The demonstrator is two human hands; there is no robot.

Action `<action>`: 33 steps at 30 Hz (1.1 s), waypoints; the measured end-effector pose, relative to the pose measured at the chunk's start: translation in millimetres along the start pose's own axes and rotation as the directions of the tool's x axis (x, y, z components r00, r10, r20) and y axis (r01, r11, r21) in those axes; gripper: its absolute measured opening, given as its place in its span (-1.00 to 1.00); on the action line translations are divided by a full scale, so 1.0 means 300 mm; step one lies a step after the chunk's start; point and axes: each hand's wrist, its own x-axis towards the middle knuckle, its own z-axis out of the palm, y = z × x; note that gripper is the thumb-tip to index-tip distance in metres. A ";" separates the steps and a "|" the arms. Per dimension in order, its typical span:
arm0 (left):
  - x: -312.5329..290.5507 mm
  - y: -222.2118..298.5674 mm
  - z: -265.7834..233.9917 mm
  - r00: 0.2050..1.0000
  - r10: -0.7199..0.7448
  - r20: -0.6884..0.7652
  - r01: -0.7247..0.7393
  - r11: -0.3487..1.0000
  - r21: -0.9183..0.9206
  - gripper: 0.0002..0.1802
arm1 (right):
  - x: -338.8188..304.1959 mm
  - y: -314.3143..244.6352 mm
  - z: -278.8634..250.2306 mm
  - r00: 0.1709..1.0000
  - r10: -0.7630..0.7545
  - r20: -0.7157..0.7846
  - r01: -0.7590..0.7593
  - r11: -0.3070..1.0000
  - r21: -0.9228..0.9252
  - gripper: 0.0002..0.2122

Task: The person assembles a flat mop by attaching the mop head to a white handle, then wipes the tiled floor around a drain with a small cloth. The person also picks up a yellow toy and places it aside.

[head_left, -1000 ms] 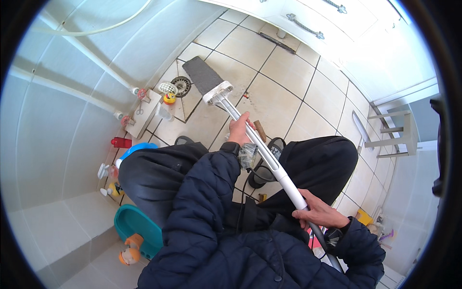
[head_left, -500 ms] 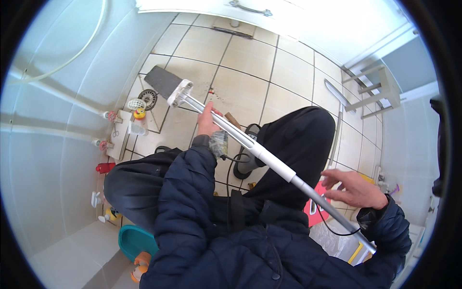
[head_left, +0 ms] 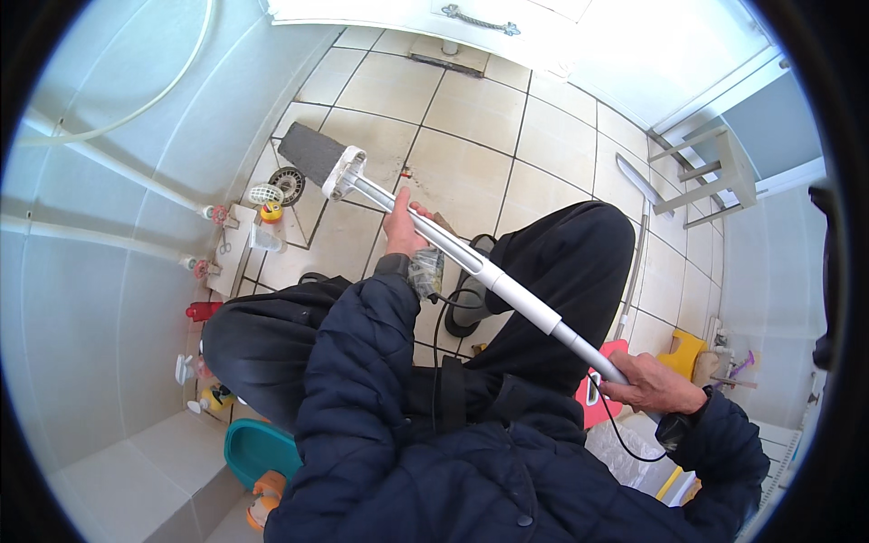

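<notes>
A mop (head_left: pixel 518 294) with a white and metal pole lies slantwise across my lap, from the far left down to the near right. Its flat grey head (head_left: pixel 310 154) joins the pole at a white bracket (head_left: pixel 344 172). Just below that bracket, my left hand (head_left: pixel 404 226) is wrapped round the pole. My right hand (head_left: pixel 659 384) grips the metal part toward the other end, its fingers closed over it. A clear-wrapped bundle (head_left: pixel 425 271) with a black cord is at my left wrist. My right sleeve and hand hide the pole's near end.
Tiled floor (head_left: pixel 471 109) spreads ahead, with a round drain cover (head_left: pixel 288 185) and a yellow toy duck (head_left: pixel 271 212) at left. Red-handled valves (head_left: pixel 217 214) line the left wall. A teal tub (head_left: pixel 258 452) sits near left, a grey stool (head_left: pixel 724 176) far right, a yellow plastic piece (head_left: pixel 683 351) at right.
My right hand has gone from open beside the pole to closed round it, moving slightly down. The left hand keeps its hold on the mop. The whole view has shifted a little.
</notes>
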 end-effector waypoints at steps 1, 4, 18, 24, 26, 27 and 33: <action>-0.002 0.004 -0.004 1.000 -0.014 0.008 0.014 1.000 0.005 -0.61 | 0.000 0.007 0.008 1.000 -0.011 0.003 0.011 0.999 0.030 -0.72; -0.004 0.014 -0.008 0.999 -0.035 0.010 0.035 0.999 0.001 -0.61 | -0.001 0.027 0.031 0.998 -0.058 -0.036 0.058 0.998 -0.016 -0.72; 0.109 0.110 -0.068 0.999 -0.034 -0.019 0.034 0.999 -0.030 -0.50 | -0.057 0.016 0.069 0.994 -0.087 -0.060 0.079 0.989 -0.123 -0.71; 0.119 0.117 -0.133 0.999 0.026 -0.021 -0.024 0.998 0.064 -0.52 | -0.078 0.059 0.103 0.997 0.021 0.069 -0.026 0.996 0.083 -0.67; 0.125 0.104 -0.133 1.000 0.007 -0.021 -0.005 0.997 0.078 -0.55 | -0.070 0.081 0.103 0.995 0.042 0.088 -0.052 0.993 0.107 -0.66; 0.127 0.097 -0.130 1.000 0.002 -0.027 0.001 0.996 0.085 -0.56 | -0.066 0.092 0.100 0.999 -0.022 0.027 0.020 0.998 0.061 -0.67; 0.102 0.062 -0.071 0.997 0.039 -0.066 -0.039 0.999 -0.001 -0.63 | -0.091 0.096 0.085 0.614 -0.433 -0.660 0.188 0.892 -0.411 -0.59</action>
